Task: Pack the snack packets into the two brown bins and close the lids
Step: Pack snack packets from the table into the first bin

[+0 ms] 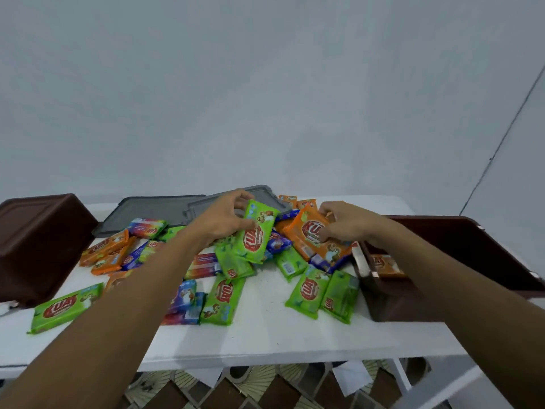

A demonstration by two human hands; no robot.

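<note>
Green, orange and blue snack packets lie heaped on a white table (265, 335). My left hand (224, 216) grips a green packet (256, 234), lifted above the heap. My right hand (348, 222) holds an orange packet (312, 231) tilted beside it. One brown bin (460, 261) stands open at the right with an orange packet (386, 265) inside. The other brown bin (38, 246) sits at the far left; its inside is hidden. Two grey lids (153, 211) lie flat behind the heap.
A white wall rises right behind the table. More green packets (324, 293) lie near the right bin, and one (65, 308) near the front left edge. Patterned floor tiles and scraps of white paper (351, 379) show below the table's front edge.
</note>
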